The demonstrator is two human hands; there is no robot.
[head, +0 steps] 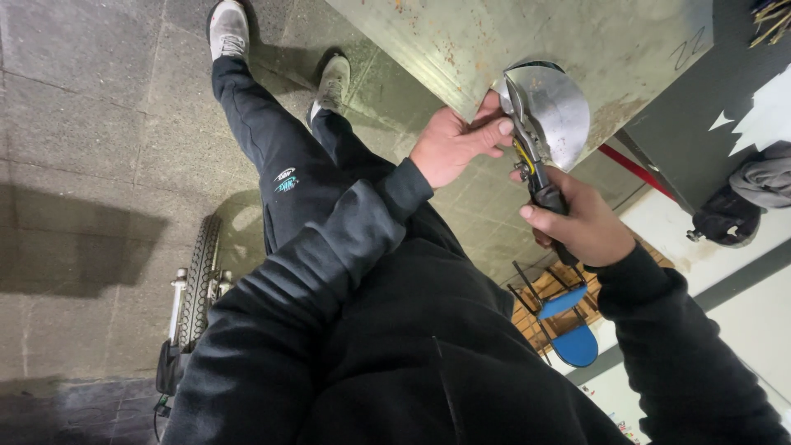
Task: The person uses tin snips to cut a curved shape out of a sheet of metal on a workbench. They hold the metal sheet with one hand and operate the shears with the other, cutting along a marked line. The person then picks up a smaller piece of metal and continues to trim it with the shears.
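A curled strip of sheet metal [550, 107] at the edge of a large metal sheet [511, 41] is pinched by the closed left hand [451, 144], while the black handles of tin snips [531, 156] are gripped tight in the right hand [583, 224]. The cut is probably best kept clean if the strip is lifted clear of the blades and fingers are kept off the sharp edge.

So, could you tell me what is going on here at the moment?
A person in dark clothes is working a pair of metal snips on a large sheet of metal. The right hand grips the dark handles, with the blades at a curled, shiny strip of metal along the sheet's edge. The left hand holds that edge beside the blades. A blue chair and a tyre stand on the floor nearby.
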